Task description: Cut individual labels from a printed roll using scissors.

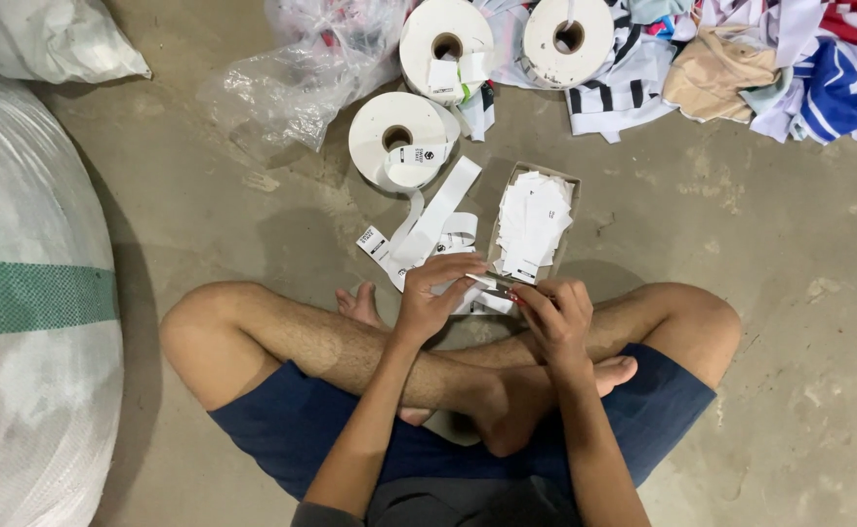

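Basically, person sat cross-legged on the concrete floor [760, 244]. Left hand [428, 293] had fingers curled, pinching the end of the white label strip [438, 220], which ran up from the lap to the nearest label roll [399, 141]. Right hand [557, 317] was closed around what looked like small scissors [500, 283], mostly hidden, blades at the strip just in front of the shins. Cardboard box [570, 185] of cut labels sat just beyond the hands. Two more rolls [446, 37] lay further out, near a clear plastic bag [292, 83] and a fabric pile [790, 68].
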